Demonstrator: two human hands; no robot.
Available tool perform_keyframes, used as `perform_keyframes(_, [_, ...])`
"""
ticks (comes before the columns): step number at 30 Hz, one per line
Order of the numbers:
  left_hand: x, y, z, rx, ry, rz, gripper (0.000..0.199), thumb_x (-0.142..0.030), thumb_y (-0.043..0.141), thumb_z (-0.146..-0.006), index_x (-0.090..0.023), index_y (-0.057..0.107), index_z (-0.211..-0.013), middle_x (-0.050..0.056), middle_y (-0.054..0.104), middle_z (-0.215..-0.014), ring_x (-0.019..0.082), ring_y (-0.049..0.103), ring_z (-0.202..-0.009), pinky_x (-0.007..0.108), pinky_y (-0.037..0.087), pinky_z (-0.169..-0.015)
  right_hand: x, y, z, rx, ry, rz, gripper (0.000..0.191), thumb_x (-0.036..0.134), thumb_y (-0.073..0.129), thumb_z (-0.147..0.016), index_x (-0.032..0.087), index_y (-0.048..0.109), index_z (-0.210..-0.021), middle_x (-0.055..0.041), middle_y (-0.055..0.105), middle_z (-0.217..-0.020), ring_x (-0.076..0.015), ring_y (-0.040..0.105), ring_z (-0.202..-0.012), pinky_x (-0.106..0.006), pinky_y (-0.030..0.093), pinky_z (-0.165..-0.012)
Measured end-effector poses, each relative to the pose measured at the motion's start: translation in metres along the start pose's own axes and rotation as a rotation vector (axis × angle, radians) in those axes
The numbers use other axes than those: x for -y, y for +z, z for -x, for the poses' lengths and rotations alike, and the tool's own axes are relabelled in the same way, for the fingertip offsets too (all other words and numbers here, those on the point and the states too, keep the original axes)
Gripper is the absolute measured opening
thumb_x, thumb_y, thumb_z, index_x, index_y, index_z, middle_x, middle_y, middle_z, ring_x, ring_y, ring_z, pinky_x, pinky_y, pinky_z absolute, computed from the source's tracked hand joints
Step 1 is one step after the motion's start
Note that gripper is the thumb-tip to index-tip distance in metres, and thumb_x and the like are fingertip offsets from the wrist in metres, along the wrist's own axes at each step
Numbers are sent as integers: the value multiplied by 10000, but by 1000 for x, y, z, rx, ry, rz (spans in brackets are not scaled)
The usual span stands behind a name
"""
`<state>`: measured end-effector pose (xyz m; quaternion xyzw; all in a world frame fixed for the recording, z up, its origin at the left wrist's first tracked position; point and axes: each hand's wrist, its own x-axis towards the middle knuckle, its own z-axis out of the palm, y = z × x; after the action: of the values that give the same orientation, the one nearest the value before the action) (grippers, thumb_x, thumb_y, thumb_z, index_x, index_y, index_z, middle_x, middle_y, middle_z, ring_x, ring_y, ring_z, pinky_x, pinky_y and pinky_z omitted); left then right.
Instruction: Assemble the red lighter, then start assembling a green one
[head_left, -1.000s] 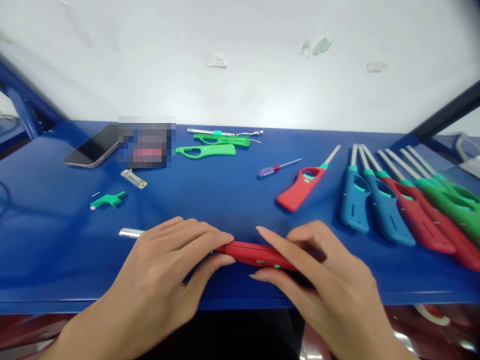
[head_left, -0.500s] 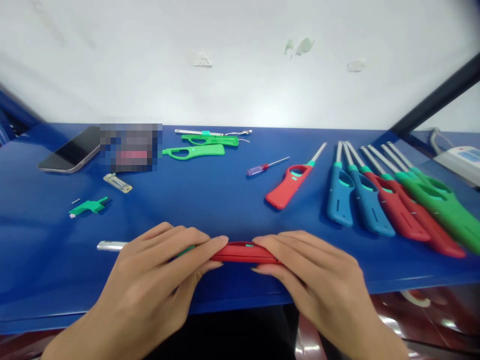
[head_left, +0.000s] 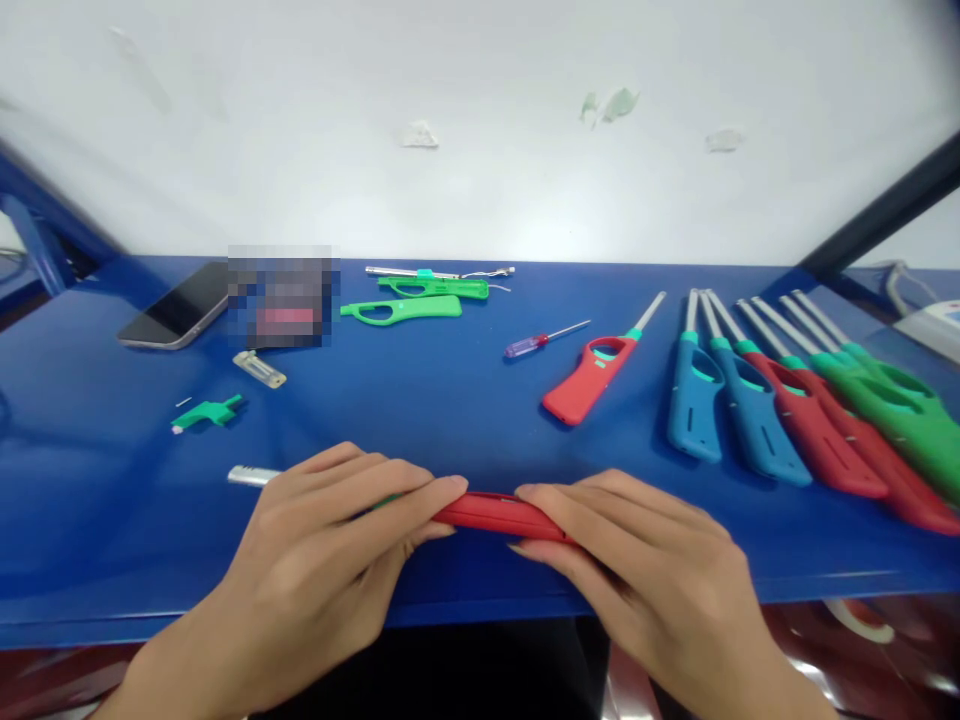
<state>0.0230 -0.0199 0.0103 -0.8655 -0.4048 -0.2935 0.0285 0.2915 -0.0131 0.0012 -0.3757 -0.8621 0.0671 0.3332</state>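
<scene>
Both hands grip one red long-nosed gas lighter (head_left: 491,512), held edge-on above the front of the blue table. My left hand (head_left: 337,545) is closed over its nozzle end, and the silver metal tube (head_left: 251,476) sticks out to the left. My right hand (head_left: 645,560) pinches the handle end between thumb and fingers. A seam runs along the red body between the hands; most of both ends is hidden by my fingers. Beyond the right hand lies another red lighter (head_left: 585,385), with a small screwdriver (head_left: 529,346) with a purple handle beside it.
Several blue, red and green lighters (head_left: 772,425) lie in a row at right. Opened green casing halves (head_left: 420,309) rest at the back. On the left are a phone (head_left: 176,308), a clear fuel tank (head_left: 259,369) and a green plastic part (head_left: 210,413). A white wall stands behind.
The view has shifted slightly, so things on the table appear further right. The red lighter has tipped a little, its handle end lower. Both hands keep their hold.
</scene>
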Motion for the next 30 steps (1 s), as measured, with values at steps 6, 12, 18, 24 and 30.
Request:
perform_keyframes(6, [6,-11,-4,46,74,111,369,8,579,-988,-237,695,-1238,-4,787,-1048,158,692,-933,317,524,-873,10,-9,3,106,65,-16,256,420,595,-1064,352,670,-1300,53,819,-1155,-163,812,-946,-276,687,-810])
perform_keyframes(12, [5,-25,-16,70,110,94,390,26,505,-1004,-240,692,-1219,2,764,-1084,168,676,-1033,335,485,-980,14,-13,6,196,85,-4,471,375,423,-1108,388,380,-1577,82,726,-1414,-108,751,-1188,-179,606,-919])
perform_keyframes(18, [4,-28,-27,133,82,72,430,-9,501,-1048,-288,651,-1337,30,678,-1288,184,524,-1390,410,307,-1250,10,-6,8,190,65,2,568,378,486,-1095,373,306,-1634,26,695,-1462,-170,751,-1194,-225,624,-894])
perform_keyframes(24, [-8,-28,-28,-235,-97,67,443,-165,713,-957,-316,645,-1368,45,458,-1571,287,445,-1471,431,329,-1253,9,6,16,91,219,-95,618,411,545,-1092,414,312,-1664,14,574,-1586,-208,661,-1328,-236,595,-978])
perform_keyframes(30, [-12,-13,-37,-520,-802,1092,236,-442,681,-992,-290,748,-1159,35,719,-1173,256,647,-1165,320,542,-943,5,14,21,51,314,-198,645,418,567,-1085,527,283,-1654,66,518,-1626,-214,633,-1363,-254,586,-1003])
